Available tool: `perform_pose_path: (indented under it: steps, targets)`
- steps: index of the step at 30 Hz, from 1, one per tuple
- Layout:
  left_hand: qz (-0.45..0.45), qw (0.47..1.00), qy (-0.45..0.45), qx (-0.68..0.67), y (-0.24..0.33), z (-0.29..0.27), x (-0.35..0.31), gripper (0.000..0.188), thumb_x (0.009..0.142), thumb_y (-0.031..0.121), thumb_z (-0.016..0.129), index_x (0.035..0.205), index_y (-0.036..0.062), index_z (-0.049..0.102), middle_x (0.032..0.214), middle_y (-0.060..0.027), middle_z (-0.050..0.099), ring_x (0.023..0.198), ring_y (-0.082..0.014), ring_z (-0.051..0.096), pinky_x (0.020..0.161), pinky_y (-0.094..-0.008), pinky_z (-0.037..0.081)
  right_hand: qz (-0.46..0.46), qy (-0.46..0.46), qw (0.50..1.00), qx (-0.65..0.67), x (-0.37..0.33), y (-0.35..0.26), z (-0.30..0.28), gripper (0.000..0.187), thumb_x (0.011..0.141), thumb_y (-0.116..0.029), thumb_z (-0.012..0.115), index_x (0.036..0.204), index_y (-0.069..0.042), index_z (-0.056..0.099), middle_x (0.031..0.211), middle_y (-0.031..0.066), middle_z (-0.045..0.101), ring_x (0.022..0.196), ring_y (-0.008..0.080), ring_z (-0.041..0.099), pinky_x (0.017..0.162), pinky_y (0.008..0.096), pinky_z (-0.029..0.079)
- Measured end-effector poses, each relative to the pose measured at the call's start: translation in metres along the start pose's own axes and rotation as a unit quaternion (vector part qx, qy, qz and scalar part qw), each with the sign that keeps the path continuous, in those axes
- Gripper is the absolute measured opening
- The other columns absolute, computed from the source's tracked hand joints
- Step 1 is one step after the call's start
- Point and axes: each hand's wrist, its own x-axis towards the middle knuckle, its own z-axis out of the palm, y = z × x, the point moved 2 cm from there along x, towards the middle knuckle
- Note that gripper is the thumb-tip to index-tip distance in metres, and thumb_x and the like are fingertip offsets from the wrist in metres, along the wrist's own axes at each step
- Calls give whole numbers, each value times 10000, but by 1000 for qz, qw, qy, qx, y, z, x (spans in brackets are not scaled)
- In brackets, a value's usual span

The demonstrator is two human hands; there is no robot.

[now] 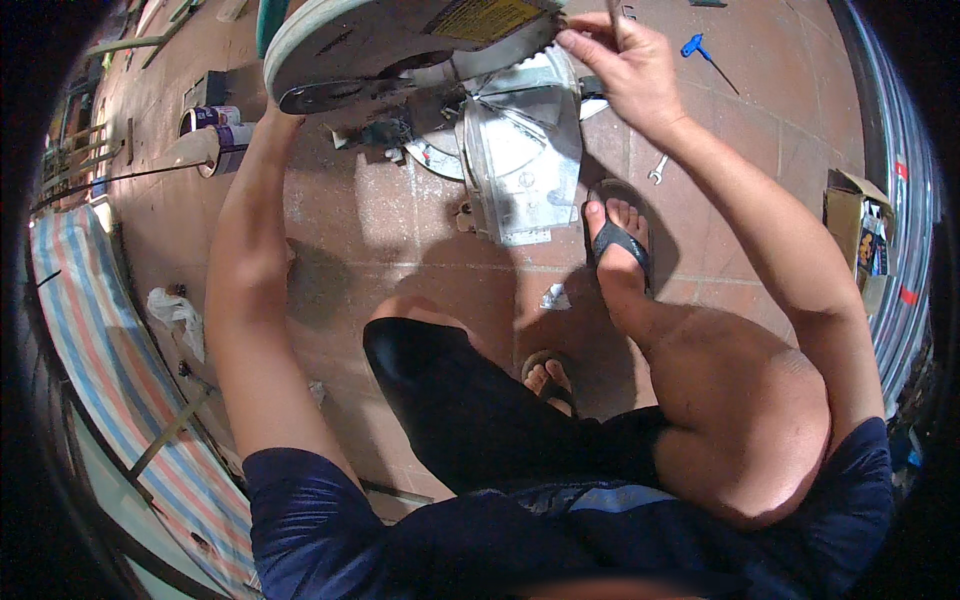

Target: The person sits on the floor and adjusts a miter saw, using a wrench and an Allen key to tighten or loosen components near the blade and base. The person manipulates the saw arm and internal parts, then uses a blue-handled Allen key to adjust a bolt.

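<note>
A miter saw (525,160) stands on the tiled floor in front of me, its large round blade guard (350,50) raised toward me at the top of the view. A yellow label shows on the guard. My left hand (284,116) reaches behind the guard's left side, which hides its fingers. At the guard's right end my right hand (630,75) is closed, with thumb and fingertips pinched against the toothed edge. Something thin and greyish sticks up by its fingers; I cannot make out what it is.
Right of the saw lie a blue-handled hex key (700,52) and an open-end wrench (657,169). An open cardboard box (848,225) sits farther right, beside long bundled tubes (905,250). On the left are a striped sheet (100,310), a white-and-purple tub (222,150) and a crumpled plastic bag (180,318).
</note>
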Motion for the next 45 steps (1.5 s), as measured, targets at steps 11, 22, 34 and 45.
perform_pose_path:
  steps: [11,22,34,45]
  targets:
    - [-1,1000,6,-5,-7,2,5,514,1047,422,610,1365,20,628,1371,-167,636,1190,-302,649,1051,-500,536,60,16,993,103,-3,0,-6,271,1022,-268,777,1170,-42,755,1005,-4,735,931,81,651,850,259,523]
    - [18,1000,9,-4,-12,-6,3,502,1047,416,607,1353,20,629,1351,-166,637,1170,-301,650,1034,-497,537,191,7,979,-76,-68,38,-72,488,1016,-430,745,1293,-30,703,962,-7,660,878,114,594,793,301,493]
    - [40,999,-11,-3,-5,-4,11,489,1046,409,603,1340,19,630,1329,-165,639,1148,-300,651,1015,-494,538,355,-291,800,-386,-223,7,-186,289,937,-253,681,1094,-20,749,944,192,764,918,360,743,863,479,558]
    - [23,999,32,7,7,-12,-7,477,1046,403,599,1327,19,632,1309,-163,640,1128,-299,652,998,-491,540,424,-104,895,-91,-267,82,-122,153,1033,-192,694,1078,-46,695,839,33,660,792,128,614,729,358,511]
